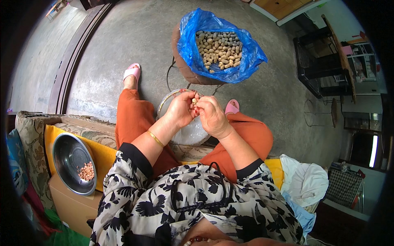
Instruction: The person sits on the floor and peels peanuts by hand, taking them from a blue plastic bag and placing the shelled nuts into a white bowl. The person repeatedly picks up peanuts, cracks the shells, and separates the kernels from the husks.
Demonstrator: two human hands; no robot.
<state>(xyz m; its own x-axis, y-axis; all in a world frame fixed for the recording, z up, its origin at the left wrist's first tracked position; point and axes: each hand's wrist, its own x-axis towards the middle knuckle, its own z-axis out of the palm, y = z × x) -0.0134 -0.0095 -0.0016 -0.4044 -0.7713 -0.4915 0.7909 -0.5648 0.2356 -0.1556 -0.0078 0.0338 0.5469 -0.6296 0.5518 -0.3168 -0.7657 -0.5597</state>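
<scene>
My left hand [181, 108], with a gold bangle on its wrist, cups a pale peanut [194, 101] and what look like loose kernels near its fingertips. Against them press the thumb and fingers of my right hand [212, 115], which partly hide the pieces. Both hands are over a round bin lined with clear plastic [190, 133] between my knees. Beyond it, an open blue plastic bag [254, 61] full of unshelled peanuts [220, 50] rests on a brown padded stool [184, 72]. To my left, shelled kernels [86, 171] lie in a steel bowl [66, 153].
The bowl sits partly on a cardboard box [72, 200] and a yellow cloth [100, 172] over a patterned sofa [32, 132]. White clothing [303, 181] lies to my right. A wooden table [338, 58] and a wire-framed stool [334, 112] stand further right on the concrete floor.
</scene>
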